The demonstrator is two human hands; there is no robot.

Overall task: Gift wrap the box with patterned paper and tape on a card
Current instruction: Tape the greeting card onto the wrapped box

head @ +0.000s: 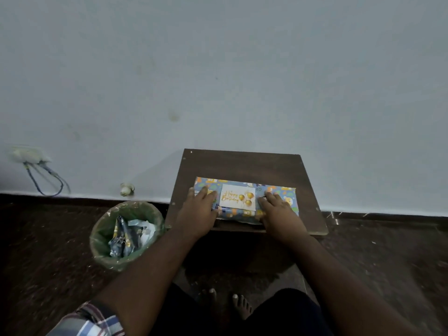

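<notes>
We find the wrapped box lying mid-desk, card on top, left hand and right hand spread flat either side; we advise firm, even pressure along the card's edges.

Bare table strip behind wrapped box, up to wall; narrow bare margins left and right of box. Box top blocked at both ends by left hand and right hand, card between. Bin just beside table's left edge. Open floor right.
</notes>
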